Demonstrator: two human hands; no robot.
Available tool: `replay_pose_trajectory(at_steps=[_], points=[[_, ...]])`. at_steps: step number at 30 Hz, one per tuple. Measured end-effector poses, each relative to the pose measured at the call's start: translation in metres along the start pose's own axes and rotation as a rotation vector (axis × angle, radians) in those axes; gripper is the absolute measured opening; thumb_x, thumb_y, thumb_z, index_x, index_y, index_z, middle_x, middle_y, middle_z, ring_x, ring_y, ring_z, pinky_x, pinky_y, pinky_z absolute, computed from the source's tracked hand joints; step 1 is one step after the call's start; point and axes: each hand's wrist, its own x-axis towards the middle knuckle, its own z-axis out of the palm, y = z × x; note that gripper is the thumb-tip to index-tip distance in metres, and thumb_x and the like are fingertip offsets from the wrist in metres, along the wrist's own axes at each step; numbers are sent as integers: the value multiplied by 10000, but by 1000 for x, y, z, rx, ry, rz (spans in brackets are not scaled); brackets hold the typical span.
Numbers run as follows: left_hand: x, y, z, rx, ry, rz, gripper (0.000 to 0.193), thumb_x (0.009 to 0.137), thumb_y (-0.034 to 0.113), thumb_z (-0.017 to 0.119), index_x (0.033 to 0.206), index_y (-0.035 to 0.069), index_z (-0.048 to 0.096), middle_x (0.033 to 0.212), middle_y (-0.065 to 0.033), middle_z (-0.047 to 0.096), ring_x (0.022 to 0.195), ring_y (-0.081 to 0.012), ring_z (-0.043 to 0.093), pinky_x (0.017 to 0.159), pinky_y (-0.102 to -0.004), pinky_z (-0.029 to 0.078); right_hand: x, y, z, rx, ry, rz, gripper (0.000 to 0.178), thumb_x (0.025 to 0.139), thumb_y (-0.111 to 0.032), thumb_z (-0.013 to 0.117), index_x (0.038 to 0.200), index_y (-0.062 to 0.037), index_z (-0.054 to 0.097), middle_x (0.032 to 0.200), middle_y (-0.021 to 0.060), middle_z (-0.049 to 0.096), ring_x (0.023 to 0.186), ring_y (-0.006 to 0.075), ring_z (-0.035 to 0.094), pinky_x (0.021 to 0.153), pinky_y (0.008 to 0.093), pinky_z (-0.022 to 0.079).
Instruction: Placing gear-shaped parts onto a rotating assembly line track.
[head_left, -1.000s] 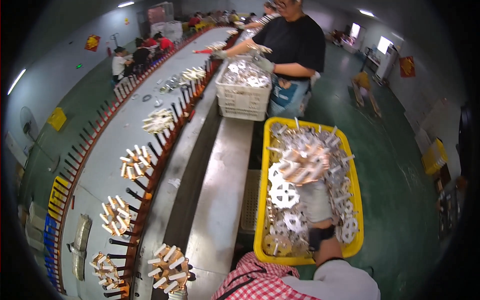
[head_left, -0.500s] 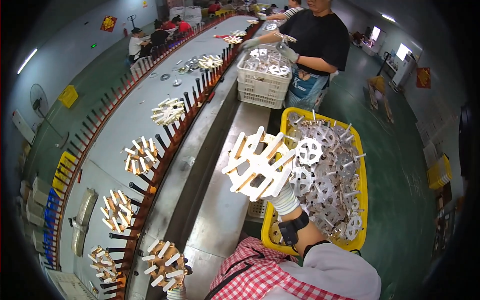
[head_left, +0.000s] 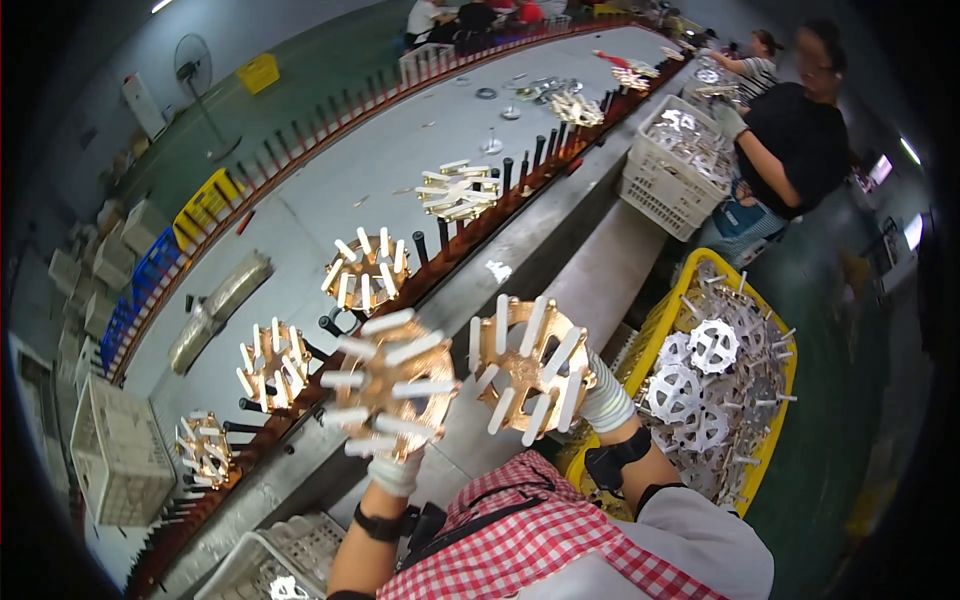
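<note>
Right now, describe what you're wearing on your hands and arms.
The left hand and right hand wear whitish gloves, the right one visibly ribbed at the cuff. Black straps circle both wrists: left strap, right strap. The right sleeve is pale grey with a black edge.

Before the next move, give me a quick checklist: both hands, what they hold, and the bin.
1. Left hand holding a copper-coloured disc: ok.
2. Right hand holding a similar disc: ok.
3. Held discs apart from each other: ok, a gap shows between them.
4. A hand free: not ok, both are occupied.
5. Finger placement: cannot tell, the discs hide it.
6. Yellow bin stocked: ok, silver discs fill it.
</note>
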Motion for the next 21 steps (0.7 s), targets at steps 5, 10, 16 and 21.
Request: replay_pose_trajectory(at_steps=[5,10,16,21], points=[[23,1,62,1283,69,334,155,864,189,600,964,74,629,838,-37,623,743,-208,612,667,-328,497,4,-4,58,-34,-164,77,587,771,-257,732,1214,52,502,1076,105,628,952,183,625,857,301,508],[-5,34,101,548,184,-76,420,837,154,644,1195,33,461,1053,-61,582,904,-167,607,741,-299,530,-3,-7,80,-140,-159,187,548,822,-231,680,1235,69,480,1112,122,617,1016,193,600,921,305,459],[-2,18,81,403,257,47,457,832,101,634,1252,33,466,1111,-74,576,965,-171,597,830,-298,517,6,-1,81,-95,-166,239,537,820,-232,680,1234,55,492,1109,107,621,1053,184,580,940,304,439],[-5,12,66,600,330,196,361,841,138,639,1171,45,524,1001,-44,602,858,-138,602,749,-281,524,12,13,63,-139,-198,293,537,794,-227,708,1221,34,516,1110,91,620,1059,184,576,930,314,455]])
